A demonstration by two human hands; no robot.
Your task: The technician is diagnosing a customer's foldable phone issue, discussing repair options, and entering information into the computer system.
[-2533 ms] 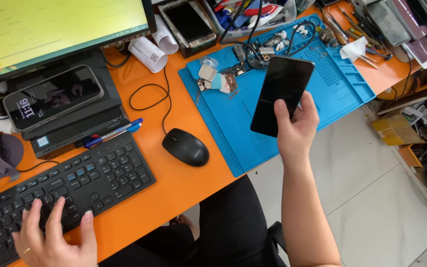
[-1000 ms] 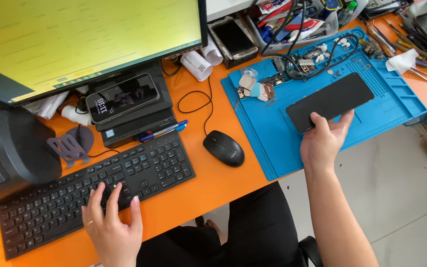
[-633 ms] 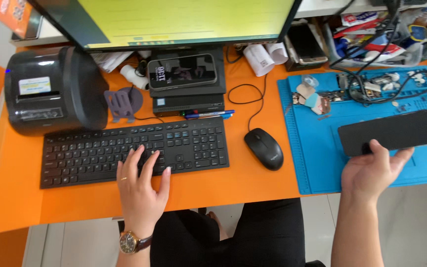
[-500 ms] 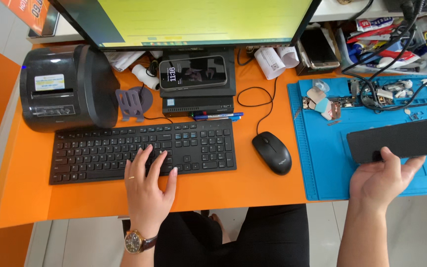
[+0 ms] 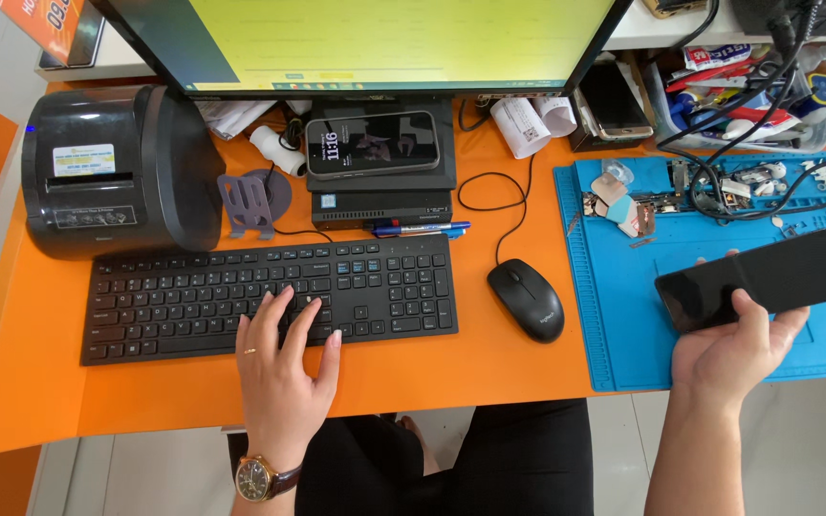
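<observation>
My right hand (image 5: pixel 733 349) holds a black smartphone (image 5: pixel 762 279) with a dark screen, lying flat just above the blue work mat (image 5: pixel 614 315). My left hand (image 5: pixel 284 368) rests with spread fingers on the lower middle keys of a black keyboard (image 5: pixel 145 306) and holds nothing. A gold wristwatch (image 5: pixel 258 476) sits on that wrist. Between the two hands lies a black mouse (image 5: pixel 526 298) on the orange desk (image 5: pixel 489 368).
A monitor (image 5: pixel 365 43) stands at the back, with a second phone (image 5: pixel 372 143) on a small black box below it and a blue pen (image 5: pixel 420 228). A black label printer (image 5: pixel 117 172) sits left. Cables, small parts and tools crowd the mat's far edge (image 5: pixel 748 182).
The view swung left over the desk. My right hand lowered the phone from upright to flat over the mat. My left hand stayed on the keyboard.
</observation>
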